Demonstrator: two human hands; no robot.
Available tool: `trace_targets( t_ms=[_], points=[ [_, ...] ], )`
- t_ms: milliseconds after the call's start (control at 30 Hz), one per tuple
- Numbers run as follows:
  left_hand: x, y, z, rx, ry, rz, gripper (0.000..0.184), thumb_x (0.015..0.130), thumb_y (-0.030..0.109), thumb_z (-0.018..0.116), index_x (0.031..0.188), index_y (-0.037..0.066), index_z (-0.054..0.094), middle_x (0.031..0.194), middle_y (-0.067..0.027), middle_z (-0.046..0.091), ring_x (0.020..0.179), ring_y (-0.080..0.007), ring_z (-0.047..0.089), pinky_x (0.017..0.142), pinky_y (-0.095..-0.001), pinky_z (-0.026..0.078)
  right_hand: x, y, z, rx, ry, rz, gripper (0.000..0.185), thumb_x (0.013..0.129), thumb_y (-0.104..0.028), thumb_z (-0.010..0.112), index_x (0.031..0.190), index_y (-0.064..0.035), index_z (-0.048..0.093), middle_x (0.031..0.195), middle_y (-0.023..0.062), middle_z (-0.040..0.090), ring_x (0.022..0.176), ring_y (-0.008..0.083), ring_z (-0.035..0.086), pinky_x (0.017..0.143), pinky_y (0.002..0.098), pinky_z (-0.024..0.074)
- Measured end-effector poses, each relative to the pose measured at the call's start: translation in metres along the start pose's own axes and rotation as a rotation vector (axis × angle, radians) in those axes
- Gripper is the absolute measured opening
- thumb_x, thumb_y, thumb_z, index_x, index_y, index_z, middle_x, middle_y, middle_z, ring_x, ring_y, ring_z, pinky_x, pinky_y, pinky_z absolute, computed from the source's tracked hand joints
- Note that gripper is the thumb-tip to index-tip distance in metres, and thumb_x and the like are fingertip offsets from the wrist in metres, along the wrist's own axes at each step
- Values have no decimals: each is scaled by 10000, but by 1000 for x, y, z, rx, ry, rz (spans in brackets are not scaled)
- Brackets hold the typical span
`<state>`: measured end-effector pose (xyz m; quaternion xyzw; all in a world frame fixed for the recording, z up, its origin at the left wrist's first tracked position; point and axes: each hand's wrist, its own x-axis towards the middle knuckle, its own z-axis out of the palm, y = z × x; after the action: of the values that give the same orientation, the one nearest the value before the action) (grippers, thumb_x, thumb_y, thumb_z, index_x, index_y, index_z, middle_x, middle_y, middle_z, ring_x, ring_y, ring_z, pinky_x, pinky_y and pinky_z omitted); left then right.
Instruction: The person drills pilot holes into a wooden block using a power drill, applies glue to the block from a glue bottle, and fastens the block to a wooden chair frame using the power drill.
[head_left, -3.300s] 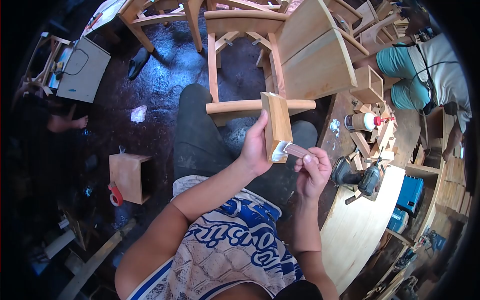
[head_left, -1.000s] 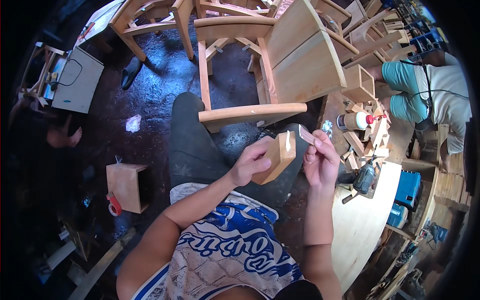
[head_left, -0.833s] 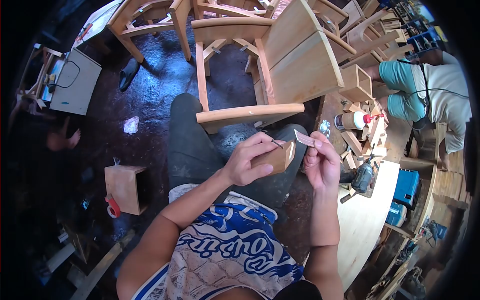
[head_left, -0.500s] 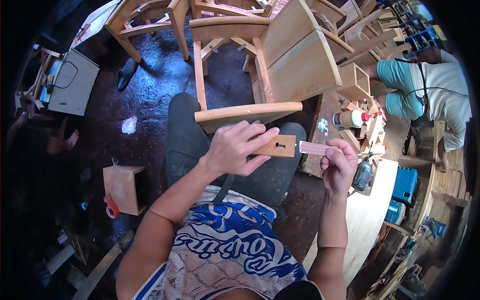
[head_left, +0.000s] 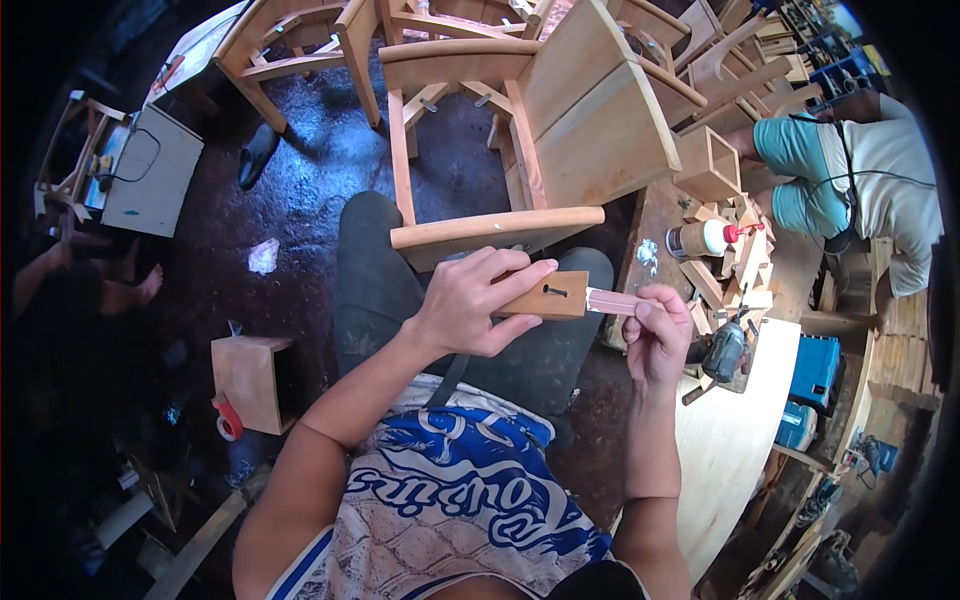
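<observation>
The block [head_left: 562, 305] is grasped by the left fingers [head_left: 532, 279], a screw [head_left: 555, 291] showing just beyond them; the strip [head_left: 611, 301] is pinched by the right fingers [head_left: 660, 295], against the block's end.

Wooden bench [head_left: 798, 275]: bottle [head_left: 700, 238] lying beside heaped offcuts [head_left: 755, 262].

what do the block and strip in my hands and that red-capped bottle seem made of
Block: likely wood, plain or thinly finished, given its tan face and crisp edges.
Strip: wood or plastic, hard to tell; pinkish with lengthwise lines.
Bottle: probably plastic, smooth, by its white shoulder and red cap.
</observation>
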<state>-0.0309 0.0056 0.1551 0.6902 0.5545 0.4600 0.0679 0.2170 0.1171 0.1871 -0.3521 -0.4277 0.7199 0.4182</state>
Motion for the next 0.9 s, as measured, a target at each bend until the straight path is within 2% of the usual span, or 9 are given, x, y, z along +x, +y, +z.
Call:
trace_targets(
  t_ms=[67, 100, 233, 400, 467, 633, 733, 800, 900],
  points=[
    [-5, -2, 5, -88, -10, -47, 614, 717, 281, 785, 1288, 96, 656, 1070, -86, 641, 926, -278, 650, 777, -377, 550, -3, 5, 3, 99, -13, 14, 169, 881, 6, 612, 1048, 26, 627, 739, 82, 659, 578, 103, 606, 509, 207, 497],
    [-8, -3, 8, -179, -22, -96, 590, 770, 296, 766, 1305, 88, 631, 1116, -100, 633, 995, -300, 651, 823, -398, 547, -4, 7, 3, 175, -27, 17, 182, 887, 23, 620, 1067, 51, 621, 743, 119, 680, 575, 141, 612, 525, 229, 486],
    [-20, -5, 26, -445, -20, -167, 557, 876, 369, 699, 1305, 24, 607, 1184, -167, 610, 1024, -353, 638, 889, -395, 517, -8, 19, 11, 197, -120, 1, 172, 907, -1, 641, 1072, 44, 626, 765, 126, 690, 612, 148, 631, 593, 258, 519],
    [-30, 1, 37, -591, -37, -223, 561, 911, 377, 678, 1293, -26, 593, 1197, -187, 601, 1083, -333, 612, 927, -389, 492, -7, 35, 11, 207, -114, 48, 167, 897, 14, 649, 1060, 47, 632, 759, 125, 690, 606, 145, 633, 571, 243, 511],
    [-33, 2, 38, -649, -63, -233, 594, 902, 364, 695, 1299, -58, 566, 1269, -182, 544, 1089, -269, 581, 900, -344, 494, -13, 44, 5, 194, -134, 134, 164, 893, 14, 652, 1054, 43, 635, 753, 124, 689, 603, 144, 637, 563, 236, 509],
    [-39, 8, 46, -795, -116, -382, 629, 931, 451, 643, 1280, -65, 554, 1262, -167, 511, 1085, -232, 532, 896, -322, 455, -15, 49, -3, 215, -77, 94, 172, 882, 7, 673, 1048, 34, 637, 769, 122, 689, 631, 145, 644, 578, 247, 514],
    [-40, 8, 53, -831, -74, -363, 608, 933, 414, 645, 1307, -57, 556, 1156, -123, 538, 993, -208, 536, 836, -312, 466, -15, 51, -2, 152, -96, 125, 179, 883, 3, 680, 1054, 34, 638, 777, 118, 687, 642, 139, 639, 593, 248, 512],
    [-46, 0, 58, -883, -128, -405, 641, 931, 464, 622, 1298, -58, 558, 1034, -76, 482, 875, -162, 444, 747, -277, 388, -13, 48, -9, 88, -85, 95, 182, 883, 1, 683, 1056, 35, 639, 775, 114, 686, 640, 136, 635, 596, 246, 508],
    [-46, 4, 57, -946, -132, -447, 657, 927, 494, 601, 1287, -54, 562, 978, -49, 438, 823, -143, 363, 699, -266, 304, -9, 45, -11, 56, -81, 61, 179, 884, 0, 685, 1054, 36, 640, 775, 108, 685, 641, 131, 631, 598, 242, 500]
  ],
)
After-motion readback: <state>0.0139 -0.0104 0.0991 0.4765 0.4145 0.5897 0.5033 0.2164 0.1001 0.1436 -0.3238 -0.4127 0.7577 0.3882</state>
